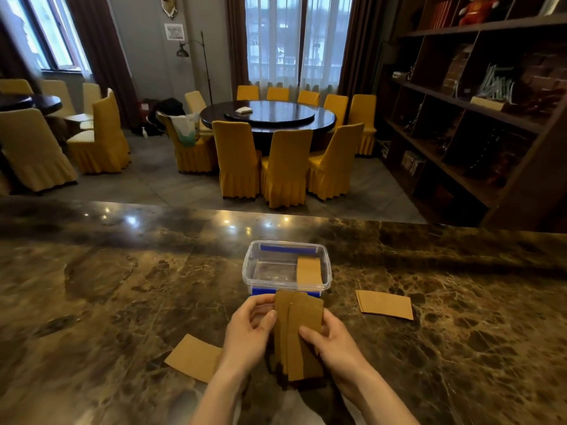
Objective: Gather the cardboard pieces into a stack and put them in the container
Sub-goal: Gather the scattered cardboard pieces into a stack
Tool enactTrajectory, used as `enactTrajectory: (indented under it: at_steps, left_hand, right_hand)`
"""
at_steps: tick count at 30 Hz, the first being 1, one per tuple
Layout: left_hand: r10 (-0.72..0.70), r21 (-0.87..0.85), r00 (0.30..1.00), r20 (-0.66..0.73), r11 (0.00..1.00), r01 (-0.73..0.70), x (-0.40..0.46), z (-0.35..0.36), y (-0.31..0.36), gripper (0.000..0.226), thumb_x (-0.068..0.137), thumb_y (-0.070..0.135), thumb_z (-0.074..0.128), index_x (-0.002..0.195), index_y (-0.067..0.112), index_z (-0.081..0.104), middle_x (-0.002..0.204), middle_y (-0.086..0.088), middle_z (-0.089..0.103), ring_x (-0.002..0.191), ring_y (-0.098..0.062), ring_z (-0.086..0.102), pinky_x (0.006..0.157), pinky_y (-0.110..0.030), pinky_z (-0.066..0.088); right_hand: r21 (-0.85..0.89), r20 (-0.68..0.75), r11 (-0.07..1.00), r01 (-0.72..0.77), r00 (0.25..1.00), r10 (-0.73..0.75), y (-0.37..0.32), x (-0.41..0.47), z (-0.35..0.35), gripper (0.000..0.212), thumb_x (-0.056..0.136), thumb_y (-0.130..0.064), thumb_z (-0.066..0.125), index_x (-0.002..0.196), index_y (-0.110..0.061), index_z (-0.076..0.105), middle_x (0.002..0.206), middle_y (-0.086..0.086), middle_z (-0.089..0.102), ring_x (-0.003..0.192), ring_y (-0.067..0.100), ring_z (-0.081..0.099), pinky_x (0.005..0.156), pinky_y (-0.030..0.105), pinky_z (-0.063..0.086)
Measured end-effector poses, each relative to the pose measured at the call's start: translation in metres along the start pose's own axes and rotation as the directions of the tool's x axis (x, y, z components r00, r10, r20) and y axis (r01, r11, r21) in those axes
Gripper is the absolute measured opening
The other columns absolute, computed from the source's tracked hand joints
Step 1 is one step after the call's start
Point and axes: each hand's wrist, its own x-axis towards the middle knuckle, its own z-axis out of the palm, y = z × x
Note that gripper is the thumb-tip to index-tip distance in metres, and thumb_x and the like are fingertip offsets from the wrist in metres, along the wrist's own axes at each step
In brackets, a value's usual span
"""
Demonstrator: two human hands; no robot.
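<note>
Both hands hold an uneven stack of brown cardboard pieces (296, 332) upright over the marble counter, just in front of the container. My left hand (248, 335) grips its left edge and my right hand (329, 342) grips its right edge. The clear plastic container (260, 280) with blue clips stands open behind the stack, with cardboard pieces (308, 271) standing at its right side. A loose cardboard piece (193, 357) lies flat to the left of my left wrist. A small flat pile of cardboard (385, 304) lies to the right of the container.
The dark marble counter (122, 302) spreads wide to both sides. Beyond its far edge is a dining room with a round table (270, 116), yellow-covered chairs and a dark shelf unit (475, 102) on the right.
</note>
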Motion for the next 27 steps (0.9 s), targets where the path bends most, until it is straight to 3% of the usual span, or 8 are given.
enactTrajectory:
  at_steps: [3,7,10,14,19,22,25,27]
  left_hand:
    - [0.033,0.356,0.966,-0.257,0.932,0.063,0.001,-0.025,-0.012,0.035,0.092,0.033,0.072,0.123,0.036,0.057,0.119,0.008,0.067,0.112,-0.014,0.065,0.091,-0.033,0.057]
    - [-0.065,0.690,0.918,-0.390,0.640,0.339,0.000,-0.058,-0.024,0.080,0.079,0.070,0.064,0.144,0.029,0.041,0.146,-0.008,0.049,0.134,-0.031,0.047,0.107,-0.048,0.044]
    - [-0.131,0.733,0.915,-0.381,0.561,0.385,0.002,-0.069,-0.024,0.098,0.072,0.081,0.060,0.148,0.025,0.036,0.152,-0.012,0.042,0.140,-0.035,0.038,0.110,-0.052,0.038]
    - [-0.154,0.771,0.927,-0.342,0.518,0.370,-0.008,-0.077,-0.034,0.099,0.065,0.078,0.070,0.143,0.027,0.039,0.149,-0.010,0.042,0.139,-0.034,0.034,0.110,-0.053,0.036]
    - [0.028,0.766,0.979,-0.204,0.627,0.142,-0.021,-0.079,-0.056,0.090,0.072,0.059,0.080,0.147,0.036,0.037,0.156,0.000,0.036,0.144,-0.026,0.026,0.119,-0.045,0.028]
    - [-0.013,0.754,0.935,-0.356,0.587,0.295,-0.026,-0.089,-0.064,0.100,0.069,0.072,0.073,0.152,0.036,0.028,0.161,-0.008,0.028,0.148,-0.031,0.022,0.121,-0.049,0.023]
    - [-0.102,0.769,0.929,-0.355,0.533,0.352,-0.025,-0.090,-0.063,0.105,0.069,0.074,0.071,0.154,0.034,0.025,0.155,-0.010,0.040,0.142,-0.033,0.033,0.116,-0.049,0.028]
    - [-0.140,0.758,0.937,-0.319,0.556,0.342,-0.024,-0.089,-0.059,0.102,0.069,0.062,0.081,0.151,0.035,0.028,0.150,-0.009,0.042,0.139,-0.033,0.038,0.115,-0.048,0.031]
  right_hand:
    - [-0.010,-0.039,1.000,-0.008,0.999,0.008,-0.006,0.003,0.008,0.040,0.098,-0.019,0.064,0.135,-0.029,0.052,0.127,0.002,0.065,0.116,0.023,0.063,0.106,0.055,0.050]
    - [-0.012,-0.066,1.000,-0.005,0.998,0.005,-0.014,0.009,0.026,0.043,0.099,-0.014,0.062,0.139,-0.024,0.053,0.128,0.005,0.065,0.116,0.026,0.063,0.107,0.055,0.049]
    - [-0.024,-0.085,1.000,0.013,0.996,-0.015,-0.022,0.018,0.040,0.042,0.099,-0.012,0.062,0.139,-0.019,0.054,0.131,0.008,0.065,0.118,0.028,0.062,0.108,0.056,0.048]
    - [-0.049,-0.069,0.999,0.003,0.998,-0.007,-0.017,0.016,0.068,0.042,0.099,-0.014,0.063,0.139,-0.020,0.054,0.128,0.005,0.065,0.114,0.026,0.062,0.101,0.049,0.051]
    - [-0.076,-0.083,0.997,-0.033,0.996,0.027,-0.004,0.012,0.072,0.044,0.098,-0.018,0.064,0.141,-0.021,0.053,0.130,0.005,0.065,0.117,0.026,0.062,0.102,0.051,0.051]
    - [-0.065,-0.062,0.997,-0.036,0.998,0.032,-0.001,0.012,0.074,0.042,0.098,-0.017,0.064,0.138,-0.023,0.055,0.123,0.001,0.067,0.108,0.021,0.064,0.083,0.039,0.054]
    - [-0.063,-0.073,0.997,-0.050,0.996,0.045,0.003,0.012,0.071,0.042,0.098,-0.017,0.064,0.139,-0.022,0.055,0.126,0.004,0.066,0.111,0.023,0.064,0.091,0.043,0.053]
    - [-0.063,-0.074,0.996,-0.061,0.996,0.056,0.007,0.011,0.069,0.042,0.098,-0.017,0.064,0.139,-0.022,0.055,0.127,0.004,0.066,0.113,0.023,0.063,0.094,0.043,0.052]
